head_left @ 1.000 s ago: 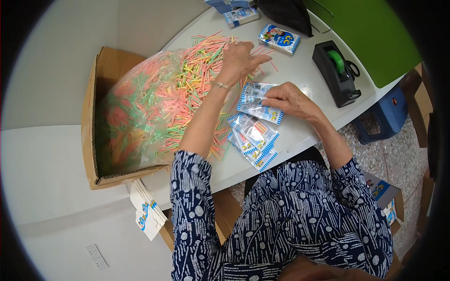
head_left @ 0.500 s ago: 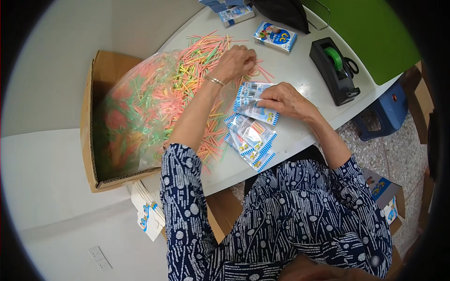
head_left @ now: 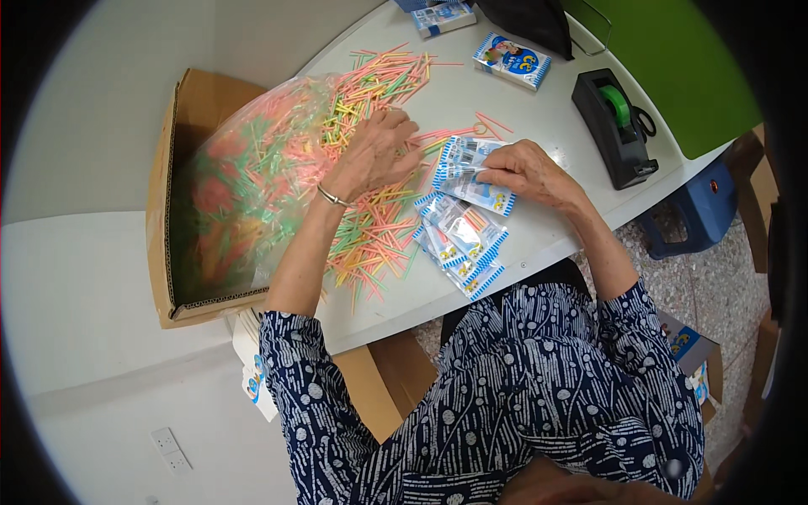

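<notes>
My left hand [head_left: 376, 157] is over the pile of thin pink, yellow and green sticks [head_left: 379, 234], thumb and fingers apart. Its fingertips reach down to the sticks, and I see nothing gripped in them. In my right hand [head_left: 537, 173] a clear packet [head_left: 454, 172] with blue-striped ends is pinched between thumb and fingers. Just below it, several similar packets [head_left: 463, 229] lie overlapped on the table, and pink sticks show through one of them. A few loose pink sticks [head_left: 495, 124] lie beyond the held packet, beside a small ring.
A cardboard box [head_left: 164, 210] on the left holds a clear bag [head_left: 252, 181] of sticks spilling onto the white table [head_left: 522, 114]. Far off stand a full packet [head_left: 512, 61] and a black bag [head_left: 526, 21]. A tape dispenser [head_left: 613, 126] and scissors [head_left: 645, 123] sit at right; a blue stool [head_left: 694, 210] stands below.
My left hand has come back from the far end of the stick pile to its middle, its fingers spreading. My right hand keeps its pinch on the packet. The whole view has shifted slightly.
</notes>
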Demonstrator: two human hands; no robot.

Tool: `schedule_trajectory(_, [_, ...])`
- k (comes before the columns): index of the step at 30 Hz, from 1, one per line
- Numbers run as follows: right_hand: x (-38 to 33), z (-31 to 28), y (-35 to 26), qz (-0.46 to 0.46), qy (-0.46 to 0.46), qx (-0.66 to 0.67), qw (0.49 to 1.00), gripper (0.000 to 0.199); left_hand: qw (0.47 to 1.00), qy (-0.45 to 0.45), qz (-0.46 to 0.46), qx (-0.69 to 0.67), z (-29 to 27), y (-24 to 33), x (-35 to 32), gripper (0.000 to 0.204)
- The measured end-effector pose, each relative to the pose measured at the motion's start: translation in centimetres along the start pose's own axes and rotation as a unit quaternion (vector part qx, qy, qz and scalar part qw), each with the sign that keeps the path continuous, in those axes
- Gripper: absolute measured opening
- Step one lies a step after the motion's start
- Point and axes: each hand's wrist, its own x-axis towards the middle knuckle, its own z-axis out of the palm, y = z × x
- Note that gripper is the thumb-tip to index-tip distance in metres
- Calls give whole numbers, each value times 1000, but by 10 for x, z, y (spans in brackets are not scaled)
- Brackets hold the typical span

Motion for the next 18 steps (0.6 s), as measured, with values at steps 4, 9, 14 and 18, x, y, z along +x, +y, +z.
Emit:
schedule_trajectory(4, [0, -2, -4, 5, -10, 1, 1000, 33, 998, -2, 39, 58, 8, 14, 8, 38])
schedule_trajectory(9, [1, 1, -7, 14, -9, 13, 1000, 34, 998, -34, 10, 48, 24, 17, 16, 37])
schedule_trajectory(14, [0, -1, -3, 27, -19, 2, 999, 33, 997, -25, -22, 75, 34, 30, 24, 24])
schedule_trajectory(18, [1, 1, 0, 29, -23, 8, 999, 34, 994, -17, -17, 108, 30, 26, 4, 19])
